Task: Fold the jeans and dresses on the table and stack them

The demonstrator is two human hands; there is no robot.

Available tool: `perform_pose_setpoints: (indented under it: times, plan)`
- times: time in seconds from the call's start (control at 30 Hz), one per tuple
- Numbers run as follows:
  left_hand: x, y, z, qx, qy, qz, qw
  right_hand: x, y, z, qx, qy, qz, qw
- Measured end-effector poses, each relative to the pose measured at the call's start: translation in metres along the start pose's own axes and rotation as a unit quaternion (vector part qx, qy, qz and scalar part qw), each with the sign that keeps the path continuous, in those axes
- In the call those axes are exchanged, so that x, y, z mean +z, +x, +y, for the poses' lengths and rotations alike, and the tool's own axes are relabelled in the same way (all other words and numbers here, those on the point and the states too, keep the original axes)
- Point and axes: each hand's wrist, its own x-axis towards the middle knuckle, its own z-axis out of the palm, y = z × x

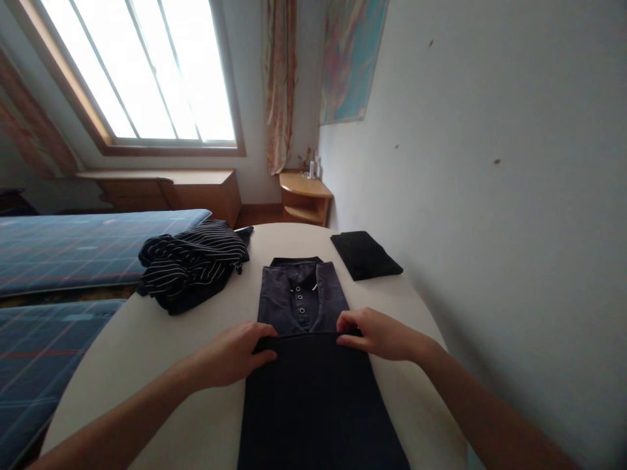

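A dark polo shirt (313, 405) lies lengthwise on the pale round table (196, 365), its collar and buttoned placket at the far end. Its plain dark lower part is folded up, and the fold's top edge runs just below the buttons. My left hand (245, 352) pinches the left end of that edge between thumb and fingers. At the right end, my right hand (375, 333) grips the same edge, fingers curled over the cloth. The near end of the shirt runs out of the bottom of the view.
A striped dark garment (196, 258) lies crumpled at the table's left edge. At the back right is a folded black garment (366, 254). A white wall (490, 228) stands close on the right; a bed with a blue plaid cover (98, 251) is on the left.
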Motion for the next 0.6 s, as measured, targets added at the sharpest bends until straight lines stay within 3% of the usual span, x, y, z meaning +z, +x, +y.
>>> perform_pose_setpoints:
  times: [0.13,0.27,0.37,0.47,0.6]
  plan:
    - [-0.028,0.017,-0.001,0.033,-0.032,0.04,0.998,-0.022,0.013,0.003,-0.033,0.0,0.07,0.997]
    - [-0.044,0.057,-0.017,0.037,0.006,0.142,0.989,-0.036,0.046,0.014,-0.066,0.001,0.189,0.98]
    - [-0.039,0.089,-0.038,0.012,0.047,0.189,0.981,-0.032,0.074,0.03,-0.059,-0.018,0.216,0.975]
    - [-0.025,0.111,-0.057,0.017,0.038,0.161,0.986,-0.018,0.095,0.05,-0.027,-0.046,0.198,0.979]
    - [-0.008,0.121,-0.069,0.012,0.027,0.153,0.988,0.0,0.106,0.067,-0.009,-0.038,0.195,0.98]
